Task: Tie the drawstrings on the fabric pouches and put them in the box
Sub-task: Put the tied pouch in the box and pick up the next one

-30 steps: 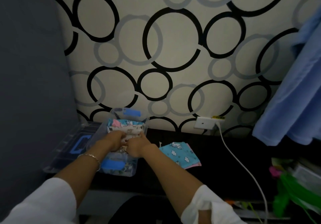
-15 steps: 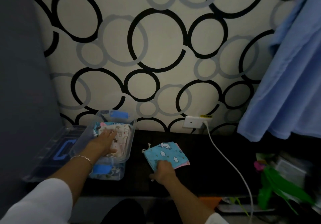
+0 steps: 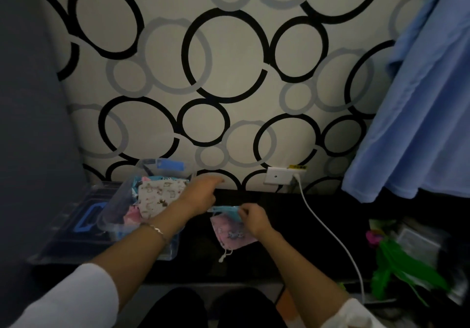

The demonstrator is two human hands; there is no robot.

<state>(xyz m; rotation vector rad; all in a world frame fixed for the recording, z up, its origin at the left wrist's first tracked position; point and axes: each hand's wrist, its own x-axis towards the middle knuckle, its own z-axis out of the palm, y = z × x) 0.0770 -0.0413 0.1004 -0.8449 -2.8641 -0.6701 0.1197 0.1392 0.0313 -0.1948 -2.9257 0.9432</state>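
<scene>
Nearest the viewer, white sleeves are seen on both forearms, and a thin metal bracelet (image 3: 155, 230) is worn on the left wrist. Just below and left of the right hand (image 3: 252, 219), a pink printed fabric pouch (image 3: 232, 234) is laid flat on the black counter (image 3: 292, 241), with its white drawstring ends (image 3: 225, 255) trailing toward the near edge. A light-blue fabric pouch (image 3: 225, 212) is pinched at its edge between the curled fingers of the right hand and is held just above the pink one, at that hand's left side.

The left hand (image 3: 201, 196) is held up and to the left of the right hand, close to it but apart; its fingers are stretched out loosely and nothing is gripped.

Directly left of the left hand, a clear plastic box with blue latches (image 3: 113, 212) is stood on the counter. Several pouches are piled inside, with a white fabric pouch printed with small animals (image 3: 160, 198) on top. Beyond the box, further left, a clear lid with a blue handle (image 3: 85, 219) is laid flat.

To the right of the right hand, a white cable (image 3: 326, 229) is run across the counter up to a white wall socket (image 3: 278, 175). Behind everything, a wall with black and grey rings (image 3: 229, 60) is seen, and a blue cloth (image 3: 419, 124) is hung at the far right.
</scene>
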